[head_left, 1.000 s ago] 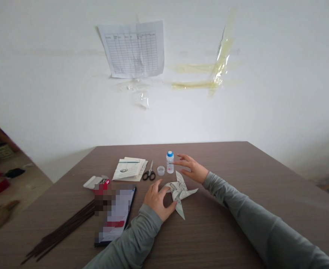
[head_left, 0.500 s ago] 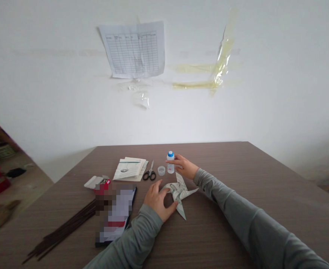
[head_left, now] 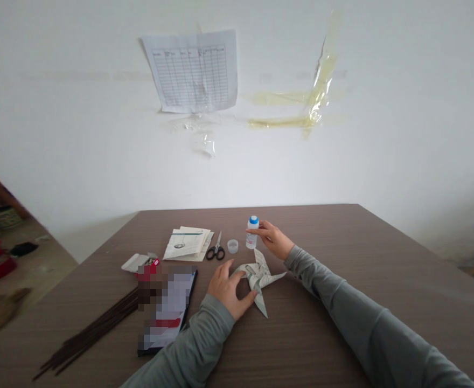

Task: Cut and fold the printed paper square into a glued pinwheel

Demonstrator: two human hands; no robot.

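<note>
A folded paper pinwheel (head_left: 256, 279) with printed text and pointed blades lies on the brown table (head_left: 326, 323). My left hand (head_left: 228, 289) rests at its left side, fingers and thumb spread, the tips at the paper's edge. My right hand (head_left: 274, 238) has its fingers around a small white glue-type bottle (head_left: 252, 237) with a blue top, just behind the pinwheel. The bottle is nearly upright; whether its base touches the table I cannot tell. A small clear plastic cap (head_left: 232, 246) sits left of the bottle, beside black-handled scissors (head_left: 215, 252).
Folded printed papers (head_left: 186, 243) lie left of the scissors. Nearer are an opened small box (head_left: 146, 264), a bundle of thin dark sticks (head_left: 95, 323) and a partly blurred phone-like device (head_left: 168, 310). A white wall with a taped sheet (head_left: 192, 70) rises behind the table.
My right hand and the bottle have shifted slightly to the right, away from the clear cap. My left hand and the pinwheel have stayed in place.
</note>
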